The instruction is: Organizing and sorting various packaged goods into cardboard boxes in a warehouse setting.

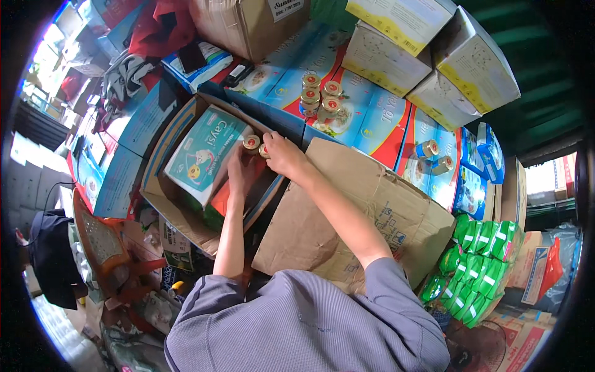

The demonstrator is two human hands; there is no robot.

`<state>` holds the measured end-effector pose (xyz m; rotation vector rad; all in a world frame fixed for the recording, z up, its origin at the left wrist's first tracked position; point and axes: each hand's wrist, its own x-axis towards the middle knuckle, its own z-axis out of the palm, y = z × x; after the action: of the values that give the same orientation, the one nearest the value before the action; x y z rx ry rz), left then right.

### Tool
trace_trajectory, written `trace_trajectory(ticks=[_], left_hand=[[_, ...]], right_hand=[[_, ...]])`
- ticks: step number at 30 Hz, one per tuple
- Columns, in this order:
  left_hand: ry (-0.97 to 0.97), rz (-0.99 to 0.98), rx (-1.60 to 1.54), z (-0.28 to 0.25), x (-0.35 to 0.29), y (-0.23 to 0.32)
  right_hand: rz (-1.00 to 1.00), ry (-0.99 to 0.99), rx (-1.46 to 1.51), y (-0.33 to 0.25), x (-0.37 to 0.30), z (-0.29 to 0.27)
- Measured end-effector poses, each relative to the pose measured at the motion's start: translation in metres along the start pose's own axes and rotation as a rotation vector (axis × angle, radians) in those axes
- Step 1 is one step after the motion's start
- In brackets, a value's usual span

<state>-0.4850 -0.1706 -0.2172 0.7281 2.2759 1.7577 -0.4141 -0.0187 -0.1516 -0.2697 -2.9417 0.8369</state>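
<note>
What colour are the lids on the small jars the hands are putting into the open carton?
Red centre with a pale gold rim, on the small jars; head view shows it best.

Small round jars with red-and-cream lids (321,96) stand far on blue-and-red printed cartons (372,121); right, glossy green-and-white packets (480,260); near, plain brown cardboard (347,217).

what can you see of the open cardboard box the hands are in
The open cardboard box is brown corrugated card, its outer walls printed blue, with flaps folded outward. It sits tilted among blue and red cartons, left of a flattened brown carton. Inside, a green and white packet lies flat over green and orange packs. The left hand reaches down into it, and the right hand holds two small jars with gold and red lids over its upper edge. Its base is hidden.
</note>
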Motion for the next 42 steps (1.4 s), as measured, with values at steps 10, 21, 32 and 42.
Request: trace_trajectory(ticks=[10, 21, 32, 42], left_hand=[[0.038, 0.059, -0.058, 0.002, -0.002, 0.01], [-0.016, -0.012, -0.193, 0.003, -0.005, 0.0], [-0.11, -0.081, -0.141, 0.001, -0.008, 0.006], [-0.079, -0.005, -0.295, 0.014, -0.001, -0.023]], right_hand=[[0.014, -0.026, -0.088, 0.001, -0.003, 0.0], [-0.018, 0.047, -0.206, -0.003, -0.01, -0.007], [-0.016, 0.009, -0.198, 0.001, -0.013, -0.017], [0.0, -0.013, -0.192, 0.002, -0.015, -0.019]])
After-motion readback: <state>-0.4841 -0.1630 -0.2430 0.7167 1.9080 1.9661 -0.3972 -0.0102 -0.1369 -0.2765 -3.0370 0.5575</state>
